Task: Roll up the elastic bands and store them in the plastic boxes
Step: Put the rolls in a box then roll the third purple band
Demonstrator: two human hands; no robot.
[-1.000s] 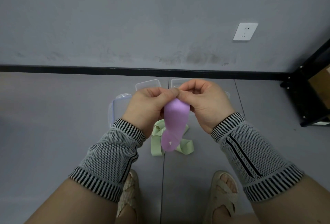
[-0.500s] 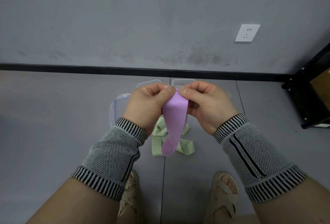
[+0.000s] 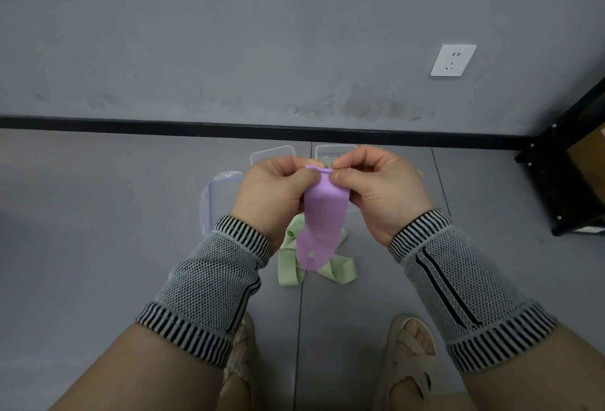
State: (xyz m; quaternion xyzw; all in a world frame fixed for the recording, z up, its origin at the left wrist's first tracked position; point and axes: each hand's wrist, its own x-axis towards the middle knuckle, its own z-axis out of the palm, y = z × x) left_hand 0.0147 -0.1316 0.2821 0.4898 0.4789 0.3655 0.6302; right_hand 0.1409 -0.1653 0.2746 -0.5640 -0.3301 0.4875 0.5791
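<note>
The top edge of a purple elastic band (image 3: 322, 217) is pinched in the grip of both the left hand (image 3: 275, 191) and the right hand (image 3: 376, 188) above a green elastic band (image 3: 288, 266) on the floor, rolling seemingly just begun and tight, even turns required next.

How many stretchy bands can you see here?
2: a purple band pinched at its top by both hands, and a green band lying on the floor beneath it. More may be hidden behind the hands.
</note>
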